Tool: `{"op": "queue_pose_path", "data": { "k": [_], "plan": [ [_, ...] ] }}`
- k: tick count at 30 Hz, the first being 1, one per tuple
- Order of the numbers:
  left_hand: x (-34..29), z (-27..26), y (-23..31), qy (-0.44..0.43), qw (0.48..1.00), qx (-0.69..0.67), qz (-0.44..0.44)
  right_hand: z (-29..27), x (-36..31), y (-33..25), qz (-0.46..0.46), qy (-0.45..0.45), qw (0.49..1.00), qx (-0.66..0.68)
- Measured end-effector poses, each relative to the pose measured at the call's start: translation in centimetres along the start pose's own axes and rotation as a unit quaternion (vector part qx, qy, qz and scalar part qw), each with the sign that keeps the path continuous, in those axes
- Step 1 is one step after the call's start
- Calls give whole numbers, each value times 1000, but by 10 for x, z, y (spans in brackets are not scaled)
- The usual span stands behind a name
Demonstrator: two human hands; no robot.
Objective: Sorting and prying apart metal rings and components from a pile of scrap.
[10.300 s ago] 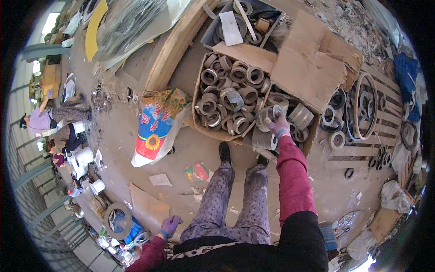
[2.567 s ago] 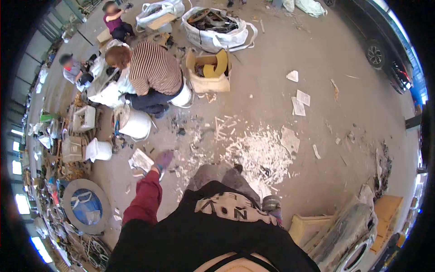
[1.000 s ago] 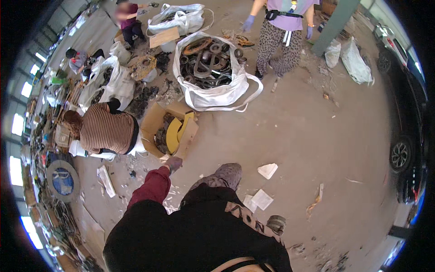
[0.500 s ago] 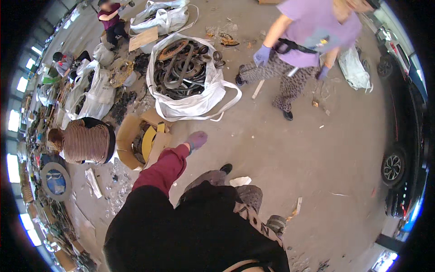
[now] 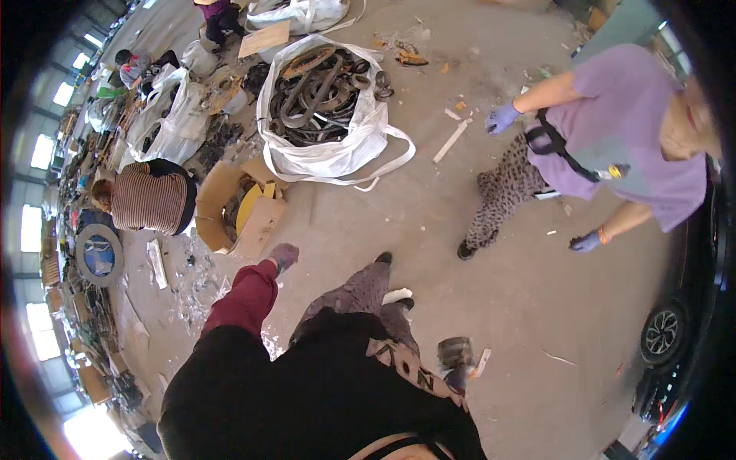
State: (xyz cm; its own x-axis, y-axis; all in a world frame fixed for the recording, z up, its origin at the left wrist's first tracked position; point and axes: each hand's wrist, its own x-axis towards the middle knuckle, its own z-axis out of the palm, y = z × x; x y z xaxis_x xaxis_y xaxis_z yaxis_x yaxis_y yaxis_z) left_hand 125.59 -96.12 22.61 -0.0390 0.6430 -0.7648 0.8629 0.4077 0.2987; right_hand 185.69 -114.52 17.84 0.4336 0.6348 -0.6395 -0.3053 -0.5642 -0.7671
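Observation:
My left hand (image 5: pixel 284 257), in a purple-grey glove below a maroon sleeve, hangs beside a cardboard box (image 5: pixel 259 226). Nothing shows in it, but its fingers are too small and blurred to read. Inside the box are a yellow curved piece (image 5: pixel 247 208) and dark parts. By my right hip, a grey ribbed thing (image 5: pixel 455 351) sticks out past my black top. A small dark purplish part of my right hand (image 5: pixel 458 379) shows beneath it, apparently gripping it; most of that hand is hidden.
Ahead stands a white bulk bag (image 5: pixel 307 165) of metal rings. A purple-shirted person (image 5: pixel 606 134) with gloved hands is to the right, near a dark car (image 5: pixel 686 307). A striped-shirt person (image 5: pixel 149 198) is low at left. Wood strips (image 5: pixel 452 141) and scraps lie on the floor.
My left hand has swung back toward my body, down and left in view. The purple-shirted person has come nearer and further right. The scene has shifted as I move.

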Motion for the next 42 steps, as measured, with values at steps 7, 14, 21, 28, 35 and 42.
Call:
{"op": "queue_pose_path", "data": {
  "k": [7, 14, 21, 28, 35, 42],
  "plan": [
    [30, 17, 30, 108, 962, -250, 21, 70, 35, -114, 60, -21, 987, -150],
    [61, -15, 83, 83, 910, -407, -4, 194, 113, -190, 65, -51, 982, -172],
    [129, -72, 144, 113, 897, -427, -26, 287, 200, -329, -114, -206, 943, -236],
    [229, -110, 240, 176, 785, -593, 27, 376, 344, -440, -2, -171, 977, -126],
    [245, -117, 292, 202, 750, -605, -175, 484, 455, -566, -7, -188, 924, -332],
    [297, -160, 344, 172, 705, -601, -334, 583, 604, -657, 81, -268, 893, -354]
  ]
}}
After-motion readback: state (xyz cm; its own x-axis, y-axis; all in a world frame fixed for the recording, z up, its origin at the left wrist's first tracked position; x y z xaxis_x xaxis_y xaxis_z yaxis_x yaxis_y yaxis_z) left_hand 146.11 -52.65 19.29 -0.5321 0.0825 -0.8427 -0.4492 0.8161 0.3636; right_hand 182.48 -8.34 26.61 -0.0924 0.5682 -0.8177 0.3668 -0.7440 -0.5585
